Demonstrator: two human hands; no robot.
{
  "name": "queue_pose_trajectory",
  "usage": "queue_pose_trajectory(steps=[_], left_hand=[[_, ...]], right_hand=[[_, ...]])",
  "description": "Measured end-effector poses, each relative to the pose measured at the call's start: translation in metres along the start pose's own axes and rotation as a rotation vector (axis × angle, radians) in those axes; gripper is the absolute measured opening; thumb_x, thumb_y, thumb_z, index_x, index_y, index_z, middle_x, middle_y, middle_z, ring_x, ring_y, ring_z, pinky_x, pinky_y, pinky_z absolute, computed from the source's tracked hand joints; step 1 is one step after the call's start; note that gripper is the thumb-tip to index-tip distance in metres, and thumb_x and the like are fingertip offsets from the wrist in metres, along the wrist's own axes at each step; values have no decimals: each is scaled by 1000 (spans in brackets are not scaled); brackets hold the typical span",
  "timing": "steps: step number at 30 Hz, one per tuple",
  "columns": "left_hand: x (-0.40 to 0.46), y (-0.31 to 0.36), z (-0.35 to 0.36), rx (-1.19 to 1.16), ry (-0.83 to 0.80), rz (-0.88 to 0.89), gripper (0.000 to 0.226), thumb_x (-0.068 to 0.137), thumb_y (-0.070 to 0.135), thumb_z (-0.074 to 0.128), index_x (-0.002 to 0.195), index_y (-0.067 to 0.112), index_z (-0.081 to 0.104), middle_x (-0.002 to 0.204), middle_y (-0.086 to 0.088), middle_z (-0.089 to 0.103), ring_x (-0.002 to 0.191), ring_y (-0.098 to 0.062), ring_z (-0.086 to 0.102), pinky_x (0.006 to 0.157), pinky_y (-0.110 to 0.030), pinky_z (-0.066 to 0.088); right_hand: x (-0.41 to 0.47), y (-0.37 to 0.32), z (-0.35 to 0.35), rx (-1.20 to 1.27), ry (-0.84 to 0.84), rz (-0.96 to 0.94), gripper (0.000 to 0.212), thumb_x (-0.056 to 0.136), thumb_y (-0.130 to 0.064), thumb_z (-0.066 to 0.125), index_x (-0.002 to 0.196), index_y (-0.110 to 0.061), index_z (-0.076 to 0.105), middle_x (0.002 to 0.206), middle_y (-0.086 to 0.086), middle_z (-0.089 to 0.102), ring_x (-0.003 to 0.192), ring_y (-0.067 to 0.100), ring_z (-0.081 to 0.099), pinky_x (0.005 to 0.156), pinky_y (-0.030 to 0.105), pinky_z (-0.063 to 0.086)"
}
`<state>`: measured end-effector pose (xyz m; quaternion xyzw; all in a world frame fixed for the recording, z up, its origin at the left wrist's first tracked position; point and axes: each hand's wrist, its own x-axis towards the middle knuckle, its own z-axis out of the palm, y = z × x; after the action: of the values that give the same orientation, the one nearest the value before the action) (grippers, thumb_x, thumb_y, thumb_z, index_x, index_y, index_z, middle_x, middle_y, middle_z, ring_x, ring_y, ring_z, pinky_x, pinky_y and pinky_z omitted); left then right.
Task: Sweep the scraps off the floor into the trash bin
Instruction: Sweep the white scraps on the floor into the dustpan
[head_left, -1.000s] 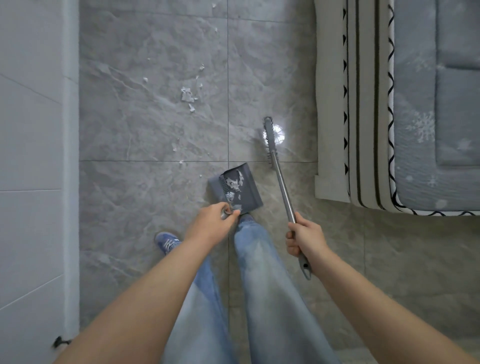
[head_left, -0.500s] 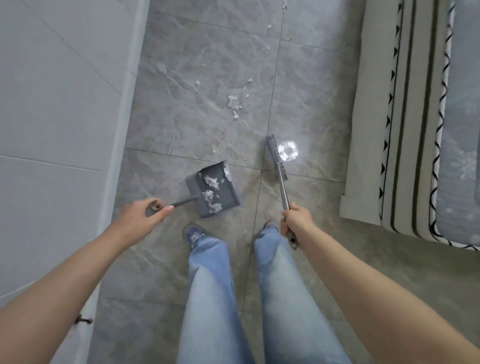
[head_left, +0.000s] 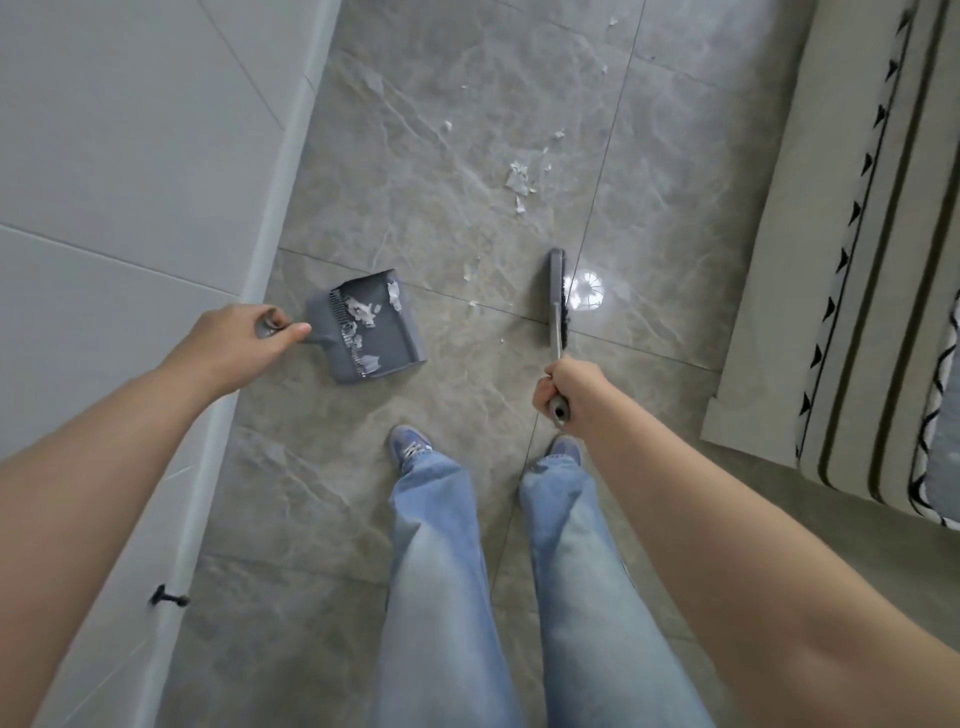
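Observation:
My left hand (head_left: 236, 345) grips the handle of a grey dustpan (head_left: 384, 338), which holds several white paper scraps. My right hand (head_left: 569, 387) is closed around the metal handle of a broom (head_left: 557, 291), whose dark head points away from me over the grey tiled floor. More white scraps (head_left: 518, 184) lie on the floor beyond the broom head, with smaller bits scattered between the dustpan and the broom. No trash bin is in view.
A white tiled wall (head_left: 130, 182) with a pale skirting runs along the left. A bed with a striped cover (head_left: 857, 260) fills the right side. My jeans and blue shoes (head_left: 410, 449) stand below the dustpan. A small black hook (head_left: 169, 597) sticks out low on the wall.
My left hand has swung the dustpan from in front of my legs out to the left, toward the wall. The broom has stayed in my right hand, roughly in place.

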<state>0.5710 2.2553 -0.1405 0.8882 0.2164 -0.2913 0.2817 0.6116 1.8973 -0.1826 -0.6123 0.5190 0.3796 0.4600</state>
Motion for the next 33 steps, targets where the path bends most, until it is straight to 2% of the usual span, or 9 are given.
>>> queue_pose_trajectory(steps=[4, 7, 10, 14, 16, 20, 26, 30, 33], left_hand=[[10, -12, -4, -27, 20, -29, 38, 92, 48, 60, 79, 12, 62, 57, 1, 47, 69, -30, 49, 61, -33, 36], [13, -14, -9, -46, 16, -37, 39, 92, 46, 60, 78, 9, 62, 57, 0, 48, 65, -27, 46, 56, -33, 36], [13, -13, -11, -64, 6, -33, 39, 92, 45, 60, 76, 10, 62, 61, -3, 52, 64, -27, 47, 54, -31, 35], [18, -18, -13, -72, 2, -26, 38, 91, 48, 61, 82, 12, 64, 78, -11, 63, 76, -34, 58, 59, -32, 38], [21, -22, -13, -88, 6, -8, 37, 90, 50, 61, 83, 13, 64, 88, -12, 68, 87, -36, 62, 62, -32, 39], [25, -24, -9, -80, 26, 25, 34, 90, 48, 61, 81, 15, 62, 92, -14, 67, 94, -34, 60, 70, -32, 39], [15, -36, -10, -117, -18, -12, 37, 89, 52, 60, 68, 24, 50, 86, -8, 62, 90, -31, 58, 75, -34, 42], [-30, -62, -3, -278, 72, -128, 37, 90, 50, 61, 79, 15, 61, 84, -9, 66, 87, -33, 59, 74, -36, 45], [-70, -98, 3, -491, 177, -271, 39, 89, 50, 62, 75, 14, 63, 58, 0, 59, 66, -36, 57, 63, -36, 43]], right_hand=[[-26, 5, 50, 92, -131, 53, 27, 97, -4, 29, 77, -17, 41, 53, 3, 35, 33, 12, 32, 36, 20, 25], [-49, 13, 72, 178, -238, 95, 25, 100, -7, 33, 91, -23, 49, 57, -1, 30, 35, 9, 27, 32, 15, 25], [-69, 23, 75, 253, -312, 93, 28, 100, -4, 37, 101, -30, 48, 61, -1, 28, 34, 8, 27, 31, 14, 25], [-83, 29, 73, 139, -232, -24, 44, 99, -2, 38, 137, -23, 47, 60, 0, 29, 37, 9, 26, 32, 17, 24], [-77, 21, 74, 87, -181, -74, 53, 98, 0, 37, 145, -24, 40, 58, -1, 29, 36, 10, 26, 32, 17, 24], [-54, 9, 97, -62, -108, -91, 56, 97, 0, 34, 147, -25, 38, 48, -1, 35, 37, 12, 29, 35, 20, 27], [-67, 54, 133, -184, -189, -78, 63, 94, 1, 32, 151, -27, 31, 36, -2, 37, 34, 13, 34, 39, 26, 30], [-90, 62, 132, -284, -203, -216, 60, 96, 0, 35, 151, -24, 32, 49, 1, 44, 39, 16, 36, 40, 28, 33], [-86, 38, 137, -486, -155, -304, 53, 96, -9, 37, 146, -25, 41, 58, 4, 45, 44, 19, 43, 45, 29, 39]])
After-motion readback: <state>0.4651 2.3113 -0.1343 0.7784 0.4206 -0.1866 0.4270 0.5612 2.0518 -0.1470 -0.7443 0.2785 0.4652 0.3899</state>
